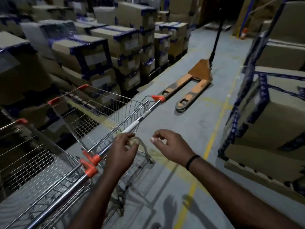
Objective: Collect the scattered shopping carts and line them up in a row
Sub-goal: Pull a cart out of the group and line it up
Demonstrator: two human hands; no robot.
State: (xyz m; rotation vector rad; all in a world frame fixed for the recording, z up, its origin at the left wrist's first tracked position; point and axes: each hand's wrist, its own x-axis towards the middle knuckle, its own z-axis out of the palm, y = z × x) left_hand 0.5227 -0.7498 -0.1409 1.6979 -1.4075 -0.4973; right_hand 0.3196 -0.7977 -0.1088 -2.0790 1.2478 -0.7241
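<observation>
Chrome wire cart (99, 113), orange caps at the corners, stands on the grey floor (198, 126) along the aisle's left edge, nose toward the stacked boxes (92, 52). Its handle (145, 113), part white, part bare metal, runs slantwise toward the person. A second cart (33, 162) of the same make sits just beside it, lower left. The orange handle ends of the two nearly touch.

Left hand (122, 151) is over the near end of the handle, fingers loosely curled, gripping nothing. Contact with the bar cannot be told. Right hand (171, 144) is to the right of the handle, over bare floor, fingers likewise loosely curled, thumb forward, nothing held. Black wristband (192, 161) on the right wrist. Shadows of both hands fall on the floor below.

Beyond the cart, mid-aisle, an orange pallet jack (193, 80) lies with forks pointing at the cart and its black tiller upright. Yellow line (216, 126) runs down the floor to its right. Boxes are taped in blue. A blue rack (247, 90) with more cartons lines the aisle's right edge. Dim light, some blur.
</observation>
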